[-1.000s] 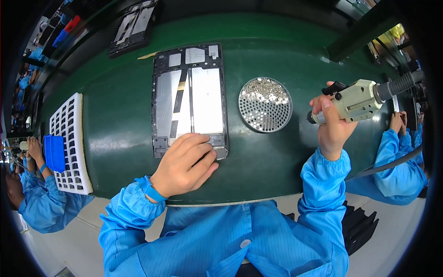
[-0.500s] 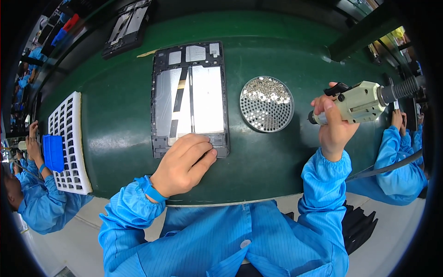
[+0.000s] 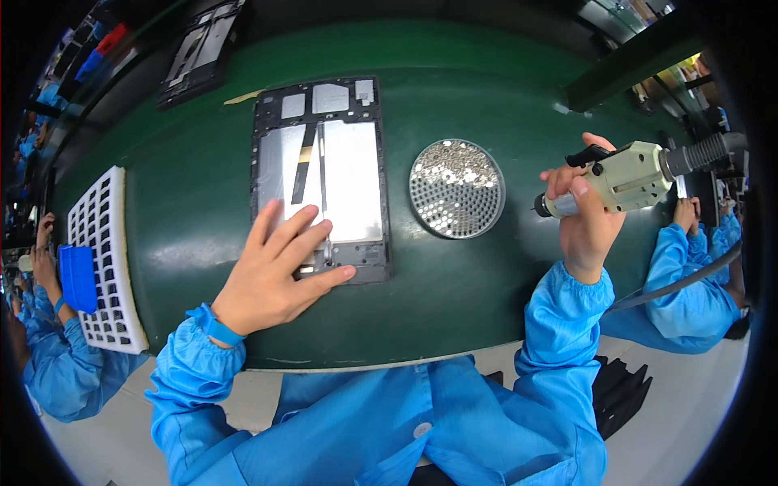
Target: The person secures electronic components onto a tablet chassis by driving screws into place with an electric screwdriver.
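A tablet housing (image 3: 353, 174) with a black frame, silver plates and a dark flat ribbon cable (image 3: 302, 174) lies on the green bench. My left hand (image 3: 279, 271) rests over its lower left part, fingers spread, hiding the lower end of the cable. In my right hand (image 3: 592, 219) is a pale green electric screwdriver (image 3: 636, 176), gripped round its front part with the tip pointing left, held above the bench. Between the housing and the screwdriver sits a round screw tray (image 3: 456, 212) full of holes, with many small silver screws heaped toward its far side.
A white foam grid tray (image 3: 121, 267) stands at the left edge, a blue box (image 3: 77, 279) over it. Another tablet housing (image 3: 201, 53) lies far left. A dark post (image 3: 640, 61) rises at the far right. Co-workers in blue sit on both sides. A cable (image 3: 681, 283) hangs at right.
My left hand has shifted left and up over the housing, its bunched fingers now spread out. The right hand keeps its grip on the screwdriver. The whole view has shifted slightly.
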### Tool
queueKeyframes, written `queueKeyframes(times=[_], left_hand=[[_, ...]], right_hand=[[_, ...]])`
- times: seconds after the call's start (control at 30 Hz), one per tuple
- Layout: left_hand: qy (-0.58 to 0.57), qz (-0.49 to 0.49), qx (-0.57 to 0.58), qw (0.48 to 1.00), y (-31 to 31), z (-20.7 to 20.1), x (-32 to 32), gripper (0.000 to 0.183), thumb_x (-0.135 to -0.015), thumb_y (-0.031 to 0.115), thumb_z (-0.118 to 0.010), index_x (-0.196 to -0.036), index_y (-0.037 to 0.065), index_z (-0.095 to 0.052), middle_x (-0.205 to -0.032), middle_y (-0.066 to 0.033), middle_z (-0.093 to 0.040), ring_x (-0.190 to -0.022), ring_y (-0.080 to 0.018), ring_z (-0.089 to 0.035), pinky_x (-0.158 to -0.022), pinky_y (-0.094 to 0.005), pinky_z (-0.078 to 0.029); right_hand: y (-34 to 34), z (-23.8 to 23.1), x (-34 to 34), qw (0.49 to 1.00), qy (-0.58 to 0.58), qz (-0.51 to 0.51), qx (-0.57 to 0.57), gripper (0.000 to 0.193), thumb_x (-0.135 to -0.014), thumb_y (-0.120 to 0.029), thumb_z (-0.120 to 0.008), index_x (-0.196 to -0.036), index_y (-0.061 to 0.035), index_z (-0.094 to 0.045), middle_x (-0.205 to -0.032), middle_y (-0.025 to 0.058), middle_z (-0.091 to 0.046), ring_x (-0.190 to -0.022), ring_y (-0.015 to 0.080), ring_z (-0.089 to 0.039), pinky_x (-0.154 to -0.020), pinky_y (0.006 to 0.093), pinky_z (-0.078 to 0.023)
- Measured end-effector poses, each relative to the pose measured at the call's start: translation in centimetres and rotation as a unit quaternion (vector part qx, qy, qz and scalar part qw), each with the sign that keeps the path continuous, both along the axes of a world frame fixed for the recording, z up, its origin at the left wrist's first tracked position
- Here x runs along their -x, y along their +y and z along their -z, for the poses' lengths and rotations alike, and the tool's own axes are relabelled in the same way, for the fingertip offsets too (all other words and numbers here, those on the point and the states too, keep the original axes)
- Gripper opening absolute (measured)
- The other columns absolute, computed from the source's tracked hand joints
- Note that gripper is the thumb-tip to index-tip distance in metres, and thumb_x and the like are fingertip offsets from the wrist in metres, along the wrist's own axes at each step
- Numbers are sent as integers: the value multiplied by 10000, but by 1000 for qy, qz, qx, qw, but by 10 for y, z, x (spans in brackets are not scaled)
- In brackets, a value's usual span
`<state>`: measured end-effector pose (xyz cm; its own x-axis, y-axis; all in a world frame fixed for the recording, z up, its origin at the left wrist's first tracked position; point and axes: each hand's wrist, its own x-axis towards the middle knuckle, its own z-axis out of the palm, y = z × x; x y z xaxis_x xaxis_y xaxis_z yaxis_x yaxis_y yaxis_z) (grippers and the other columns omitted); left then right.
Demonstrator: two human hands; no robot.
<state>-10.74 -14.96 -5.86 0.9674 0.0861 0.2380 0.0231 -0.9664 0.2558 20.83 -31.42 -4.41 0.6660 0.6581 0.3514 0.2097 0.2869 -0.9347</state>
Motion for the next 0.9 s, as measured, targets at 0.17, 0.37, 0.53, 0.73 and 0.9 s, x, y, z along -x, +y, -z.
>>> queueKeyframes(times=[0.17, 0.37, 0.53, 0.73, 0.9], left_hand=[[6, -40, -53, 998, -12, 17, -4, 392, -782, 154, -622, -1148, 294, -631, -1228, -144, -542, -1209, -366, -470, -1015, -610, -312], [81, -47, 4, 996, -14, -4, -26, 442, -757, 97, -663, -1164, 261, -609, -1294, -182, -480, -1263, -385, -417, -1043, -610, -286], [60, 50, 37, 996, -5, 7, -46, 382, -803, 133, -596, -1170, 238, -616, -1310, -178, -479, -1256, -370, -433, -1043, -542, -323], [22, 66, 69, 995, -1, 15, -43, 320, -788, 143, -602, -1104, 156, -644, -1249, -178, -540, -1210, -356, -489, -1039, -526, -339], [-3, 59, 100, 993, 0, 19, -44, 284, -765, 146, -632, -1047, 153, -661, -1186, -139, -587, -1160, -339, -536, -1039, -506, -353]], right_hand=[[12, -17, -11, 999, 3, -24, 40, 457, -792, -143, -612, -1201, 37, -512, -879, 126, -626, -784, 236, -629, -831, 384, -493], [24, -10, -11, 995, 67, -67, 17, 508, -807, -209, -621, -1225, 42, -479, -826, 120, -599, -769, 233, -589, -781, 379, -471], [28, -6, 35, 994, 33, -96, -51, 435, -806, -124, -666, -1167, 5, -460, -728, 75, -531, -665, 185, -539, -710, 394, -469], [45, 1, 63, 987, -2, -159, -8, 390, -772, -108, -524, -1159, -92, -474, -657, 23, -437, -625, 169, -458, -687, 400, -398], [50, 7, 63, 982, 0, -190, -4, 374, -786, -116, -528, -1156, -88, -478, -660, 28, -454, -614, 169, -463, -675, 397, -400]])
